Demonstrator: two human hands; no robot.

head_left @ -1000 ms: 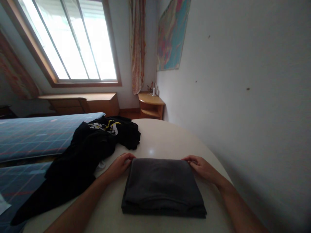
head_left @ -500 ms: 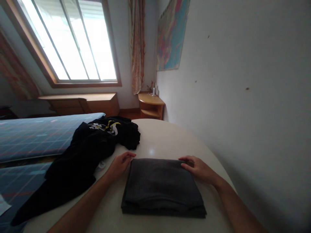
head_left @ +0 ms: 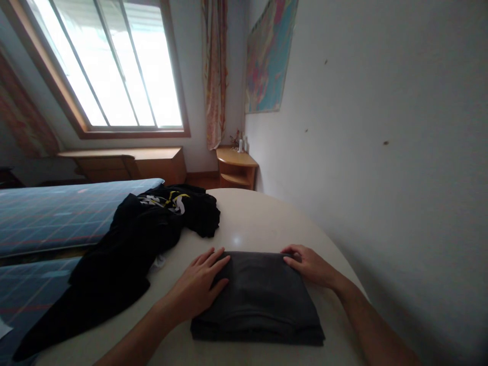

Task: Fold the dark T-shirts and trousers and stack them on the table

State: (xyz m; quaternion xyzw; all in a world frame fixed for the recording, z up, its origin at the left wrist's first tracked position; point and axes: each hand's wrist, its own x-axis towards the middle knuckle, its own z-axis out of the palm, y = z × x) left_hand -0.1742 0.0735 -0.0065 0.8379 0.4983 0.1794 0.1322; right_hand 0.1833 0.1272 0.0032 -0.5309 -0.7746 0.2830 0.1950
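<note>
Leftmost, a patterned curtain point(head_left: 23, 112) hangs at the edge of the view, and below it two blue plaid surfaces point(head_left: 57, 218) lie one nearer than the other, a dark gap between them. Beyond them a bright, wood-framed window point(head_left: 150, 76) stands above a low wooden desk point(head_left: 156, 152). A crumpled black garment point(head_left: 122, 254) with a white and yellow print spreads from the plaid surfaces onto a pale, round-edged table point(head_left: 263, 216). Just right of the garment, the person's left hand point(head_left: 194, 284) lies palm down over the left side of a folded dark grey cloth point(head_left: 263, 295), its fingers stretched out and slightly apart, the thumb set well away from them, with nothing clamped between. A second curtain point(head_left: 216, 76) hangs farther back, and right of it a wooden corner shelf point(head_left: 238, 156) bears a few small items too blurred to name. The folded cloth rests flat on the near part of the table, between the two hands, its layered edge toward the person. Behind and above it, a colourful map-like poster point(head_left: 269, 66) hangs on the wall. At the cloth's far right corner is the right hand point(head_left: 310, 265), fingers curved and thumb apart from the forefinger; whether they pinch any fabric cannot be told. Farthest right, the plain wall point(head_left: 381, 213) shows small dark marks.
</note>
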